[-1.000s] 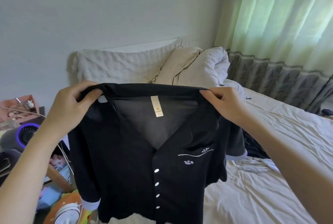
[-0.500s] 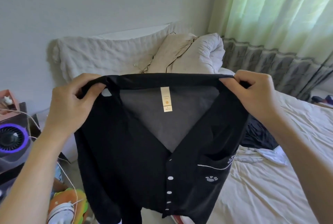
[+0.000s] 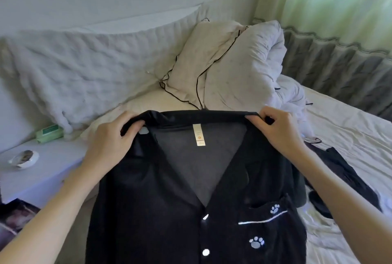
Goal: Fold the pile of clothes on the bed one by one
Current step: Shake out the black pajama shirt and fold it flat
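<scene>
A black button-front pajama shirt (image 3: 161, 217) with white buttons, a paw-print chest pocket and a cream neck label hangs spread in front of me, front side facing me. My left hand (image 3: 110, 145) grips its left shoulder by the collar. My right hand (image 3: 280, 134) pinches the right shoulder. The collar is stretched level between them. More dark clothes (image 3: 347, 181) lie on the bed (image 3: 352, 128) to the right, partly hidden by my right arm.
A cream pillow with black piping (image 3: 212, 68) and a rolled white quilt (image 3: 265, 55) lie at the head of the bed. A white bedside table (image 3: 42, 168) at left carries a small dish (image 3: 24, 158) and a green pack (image 3: 49, 133). Curtains (image 3: 339, 30) hang at right.
The shirt has come lower and further over the bed, and my view has tilted down. Both hands keep their hold on the shoulders.
</scene>
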Demonstrator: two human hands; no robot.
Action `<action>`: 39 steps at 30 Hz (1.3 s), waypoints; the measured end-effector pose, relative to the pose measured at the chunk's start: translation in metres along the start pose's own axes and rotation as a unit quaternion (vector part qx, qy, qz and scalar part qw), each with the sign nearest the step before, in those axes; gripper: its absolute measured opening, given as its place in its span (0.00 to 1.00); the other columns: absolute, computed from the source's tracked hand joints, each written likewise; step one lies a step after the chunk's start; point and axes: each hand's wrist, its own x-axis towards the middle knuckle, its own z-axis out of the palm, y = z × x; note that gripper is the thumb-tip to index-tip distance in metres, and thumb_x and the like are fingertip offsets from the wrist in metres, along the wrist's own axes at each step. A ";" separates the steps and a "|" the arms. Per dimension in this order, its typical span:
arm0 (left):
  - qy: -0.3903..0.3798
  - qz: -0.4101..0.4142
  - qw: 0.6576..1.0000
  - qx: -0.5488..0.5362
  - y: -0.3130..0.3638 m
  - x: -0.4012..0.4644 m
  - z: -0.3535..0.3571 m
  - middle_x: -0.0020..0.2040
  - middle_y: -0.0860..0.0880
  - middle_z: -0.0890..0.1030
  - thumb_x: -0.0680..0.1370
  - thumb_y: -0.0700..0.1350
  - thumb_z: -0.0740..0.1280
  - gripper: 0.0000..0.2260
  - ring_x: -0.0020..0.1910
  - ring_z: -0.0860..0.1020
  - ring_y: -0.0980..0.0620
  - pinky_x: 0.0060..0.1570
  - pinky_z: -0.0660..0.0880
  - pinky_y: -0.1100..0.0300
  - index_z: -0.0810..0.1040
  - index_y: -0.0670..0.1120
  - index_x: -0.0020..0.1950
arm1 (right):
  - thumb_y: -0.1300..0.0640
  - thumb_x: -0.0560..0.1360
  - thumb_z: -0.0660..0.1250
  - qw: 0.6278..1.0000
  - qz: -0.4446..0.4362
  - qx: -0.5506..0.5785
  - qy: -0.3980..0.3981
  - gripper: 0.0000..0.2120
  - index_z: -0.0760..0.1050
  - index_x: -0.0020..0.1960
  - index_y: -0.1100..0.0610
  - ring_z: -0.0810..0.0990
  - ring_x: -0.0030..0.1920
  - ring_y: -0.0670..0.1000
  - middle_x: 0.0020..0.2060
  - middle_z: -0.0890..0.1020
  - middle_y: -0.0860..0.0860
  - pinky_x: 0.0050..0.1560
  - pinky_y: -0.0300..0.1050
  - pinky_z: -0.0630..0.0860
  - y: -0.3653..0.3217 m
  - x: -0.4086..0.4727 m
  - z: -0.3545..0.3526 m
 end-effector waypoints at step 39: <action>-0.183 -0.086 0.963 0.179 -0.399 0.149 0.485 0.35 0.41 0.76 0.83 0.48 0.54 0.13 0.35 0.74 0.39 0.34 0.70 0.48 0.71 0.41 0.58 | 0.47 0.79 0.60 0.957 0.070 -0.251 -0.124 0.19 0.72 0.43 0.63 0.77 0.33 0.63 0.33 0.79 0.59 0.33 0.45 0.60 0.440 0.112 0.452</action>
